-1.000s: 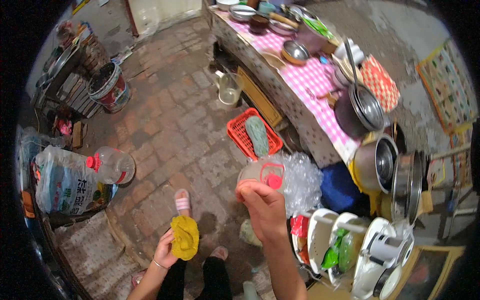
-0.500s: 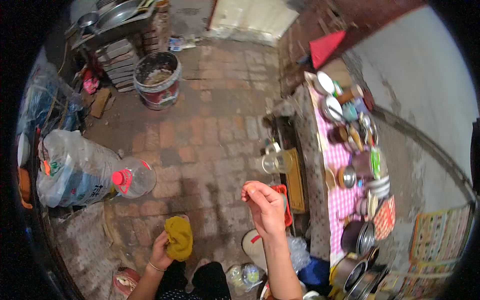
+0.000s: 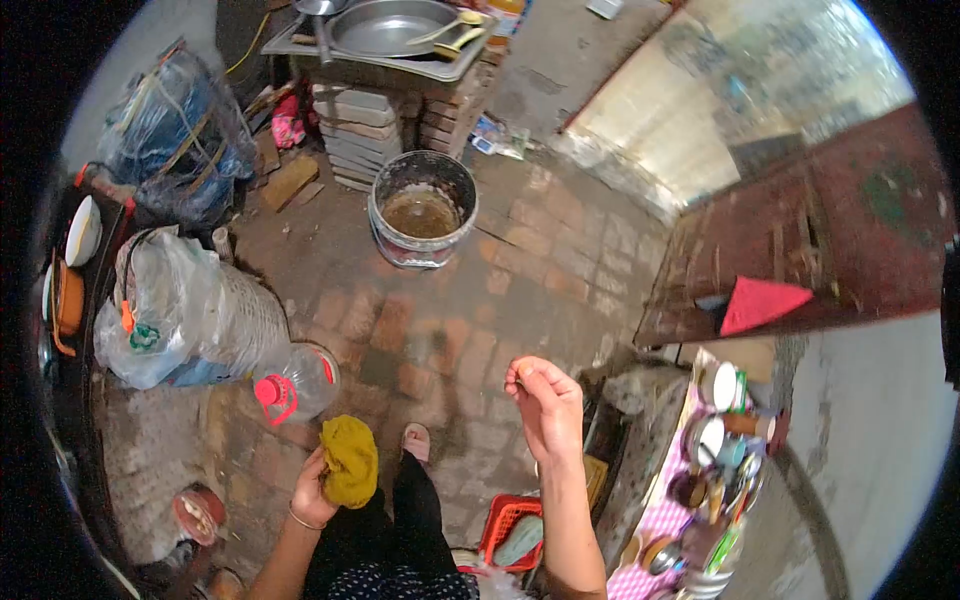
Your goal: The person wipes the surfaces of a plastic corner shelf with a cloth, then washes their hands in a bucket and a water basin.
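Observation:
My left hand [image 3: 312,492], at the lower left, is wrapped round a yellow cloth-like lump [image 3: 349,462]; its fingertips are hidden behind it. To the right, my right hand [image 3: 547,405] is raised over the brick floor with fingers pinched together. Anything between those fingertips is too small to make out. A clear plastic bottle with a red cap [image 3: 304,384] lies just above the yellow lump. Below the right hand, a red basket [image 3: 497,522] holds a greenish oblong item.
A bucket [image 3: 423,212] with murky contents stands ahead, before a brick-propped sink [image 3: 392,30]. Bagged sacks [image 3: 215,310] are at left. A table with a pink checked cloth [image 3: 668,505] bears dishes at lower right. A dark red door [image 3: 800,240] is beyond.
The view has swung left, bringing the sink and door into sight and shifting the table to the lower right. My left hand still holds the yellow lump; my right hand remains pinched.

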`<move>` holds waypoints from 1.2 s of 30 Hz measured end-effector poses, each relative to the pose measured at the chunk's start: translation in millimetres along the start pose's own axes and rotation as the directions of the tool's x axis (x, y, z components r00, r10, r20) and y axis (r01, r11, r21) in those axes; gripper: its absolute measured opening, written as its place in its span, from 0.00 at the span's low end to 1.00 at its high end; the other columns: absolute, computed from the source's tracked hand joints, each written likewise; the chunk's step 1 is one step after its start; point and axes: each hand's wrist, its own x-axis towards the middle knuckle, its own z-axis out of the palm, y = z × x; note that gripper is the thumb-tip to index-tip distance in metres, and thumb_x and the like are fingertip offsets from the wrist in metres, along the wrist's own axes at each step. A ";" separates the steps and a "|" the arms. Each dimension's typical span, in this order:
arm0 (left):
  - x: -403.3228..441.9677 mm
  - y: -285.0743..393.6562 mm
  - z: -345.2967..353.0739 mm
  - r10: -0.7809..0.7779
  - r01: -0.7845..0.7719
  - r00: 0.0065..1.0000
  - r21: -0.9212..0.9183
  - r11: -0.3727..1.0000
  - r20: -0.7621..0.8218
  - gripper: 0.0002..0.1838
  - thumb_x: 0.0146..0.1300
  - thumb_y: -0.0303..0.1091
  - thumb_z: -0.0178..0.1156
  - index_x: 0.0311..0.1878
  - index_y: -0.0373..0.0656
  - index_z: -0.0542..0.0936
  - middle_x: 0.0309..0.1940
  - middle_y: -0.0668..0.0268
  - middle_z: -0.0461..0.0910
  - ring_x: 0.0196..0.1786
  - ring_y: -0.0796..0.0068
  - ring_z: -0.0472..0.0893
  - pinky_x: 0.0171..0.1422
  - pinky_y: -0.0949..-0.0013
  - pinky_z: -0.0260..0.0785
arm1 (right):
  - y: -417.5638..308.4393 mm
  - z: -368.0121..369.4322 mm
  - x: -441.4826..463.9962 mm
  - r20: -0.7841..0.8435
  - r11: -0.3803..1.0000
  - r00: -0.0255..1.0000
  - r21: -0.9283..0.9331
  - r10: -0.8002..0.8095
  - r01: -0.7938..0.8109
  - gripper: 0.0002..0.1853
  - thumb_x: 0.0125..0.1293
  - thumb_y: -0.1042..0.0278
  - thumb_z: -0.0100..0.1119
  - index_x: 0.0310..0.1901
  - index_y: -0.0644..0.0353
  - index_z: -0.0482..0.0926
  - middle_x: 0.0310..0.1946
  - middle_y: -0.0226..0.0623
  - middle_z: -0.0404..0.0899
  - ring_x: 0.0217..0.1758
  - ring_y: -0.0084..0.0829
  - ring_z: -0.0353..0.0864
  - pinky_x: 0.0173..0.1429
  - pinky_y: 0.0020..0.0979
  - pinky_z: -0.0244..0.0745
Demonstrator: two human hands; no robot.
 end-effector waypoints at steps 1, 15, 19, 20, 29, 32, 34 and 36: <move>6.7 0.8 13.7 0.042 -0.043 0.999 0.053 0.998 0.031 0.19 0.66 0.29 0.40 0.60 0.39 0.64 0.56 0.60 0.69 0.59 0.63 0.70 0.63 0.60 0.61 | -3.3 4.6 19.2 0.017 1.000 1.000 -0.014 0.025 -0.025 0.05 0.60 0.74 0.57 0.36 0.66 0.78 0.30 0.31 0.78 0.32 0.19 0.73 0.38 0.20 0.68; 171.6 67.0 36.5 0.070 -0.146 0.968 -0.317 0.937 -0.239 0.20 0.65 0.34 0.45 0.60 0.41 0.65 0.56 0.62 0.70 0.57 0.63 0.71 0.62 0.58 0.62 | 86.5 94.4 380.8 0.083 0.793 0.984 -0.583 -0.155 0.174 0.06 0.58 0.70 0.60 0.32 0.65 0.80 0.24 0.21 0.74 0.28 0.13 0.67 0.34 0.18 0.63; 206.4 98.7 70.6 0.244 -0.258 0.942 -0.030 0.966 -0.230 0.20 0.65 0.34 0.45 0.60 0.41 0.65 0.56 0.61 0.70 0.57 0.62 0.71 0.62 0.58 0.62 | 165.3 98.4 489.8 0.061 0.656 0.982 -0.736 -0.180 0.166 0.07 0.55 0.71 0.61 0.27 0.66 0.80 0.20 0.25 0.74 0.24 0.16 0.67 0.30 0.21 0.64; 213.9 107.8 77.9 0.301 -0.292 0.928 0.075 0.954 -0.219 0.20 0.65 0.34 0.44 0.60 0.40 0.65 0.56 0.60 0.70 0.57 0.62 0.71 0.62 0.58 0.62 | 186.7 90.8 511.4 0.081 0.581 0.980 -0.795 -0.184 0.175 0.07 0.54 0.70 0.62 0.25 0.66 0.80 0.18 0.25 0.74 0.22 0.17 0.67 0.29 0.22 0.65; 247.2 131.8 84.9 0.133 -0.269 0.906 -0.305 0.914 -0.403 0.21 0.65 0.31 0.42 0.60 0.37 0.63 0.55 0.58 0.70 0.57 0.62 0.71 0.62 0.60 0.62 | 294.8 5.8 612.9 0.188 0.443 0.980 -0.885 0.060 0.142 0.16 0.51 0.68 0.61 0.40 0.71 0.78 0.29 0.34 0.79 0.28 0.27 0.74 0.36 0.29 0.69; 256.8 130.0 92.8 0.125 -0.299 0.896 -0.370 0.879 -0.427 0.21 0.65 0.31 0.42 0.60 0.36 0.63 0.56 0.56 0.69 0.57 0.62 0.71 0.62 0.59 0.62 | 281.8 32.3 606.4 0.007 0.566 0.998 -0.824 0.066 -0.032 0.18 0.51 0.64 0.63 0.39 0.70 0.78 0.32 0.37 0.78 0.32 0.28 0.74 0.38 0.30 0.69; 262.7 129.1 97.0 0.174 -0.321 0.895 -0.320 0.892 -0.411 0.22 0.64 0.32 0.43 0.61 0.36 0.62 0.56 0.55 0.69 0.57 0.61 0.71 0.62 0.59 0.62 | 270.4 42.9 604.9 -0.105 0.584 0.989 -0.799 0.105 -0.146 0.20 0.51 0.61 0.65 0.40 0.70 0.78 0.34 0.40 0.78 0.34 0.29 0.74 0.40 0.31 0.68; 270.8 127.9 107.4 0.174 -0.334 0.893 -0.354 0.874 -0.414 0.23 0.63 0.32 0.44 0.61 0.36 0.62 0.57 0.55 0.68 0.58 0.61 0.70 0.63 0.58 0.62 | 267.2 41.1 609.3 -0.115 0.629 0.957 -0.732 0.265 -0.262 0.22 0.50 0.57 0.68 0.39 0.68 0.79 0.37 0.44 0.77 0.36 0.32 0.74 0.42 0.32 0.68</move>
